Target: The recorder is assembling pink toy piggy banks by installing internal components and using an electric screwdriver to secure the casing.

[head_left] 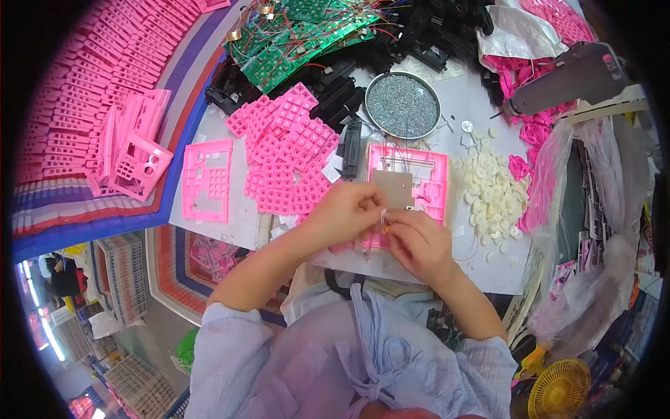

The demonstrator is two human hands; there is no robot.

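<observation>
A pale blue shirt (377, 366) is nearest us, on this side of an open pink case (437, 178) that lies on a white counter (488, 274). Over the near edge of that case, we see two bare hands meeting: the left hand (354, 209) and the right hand (420, 244) both have their fingertips drawn together, pinching a small pale piece, too small for us to name. Inside the case we find a flat grey-brown panel (393, 187), with thin wires (399, 150) at its far end. Just beyond the case stands a round metal tray (440, 105) of small grey screws (403, 105). To its right we see a scatter of cream discs (495, 192); to its left, a heap of pink button sheets (287, 157), and farther left, a second pink case (187, 183). Well beyond it, green circuit boards (296, 56) lie piled among tangled wires.
</observation>
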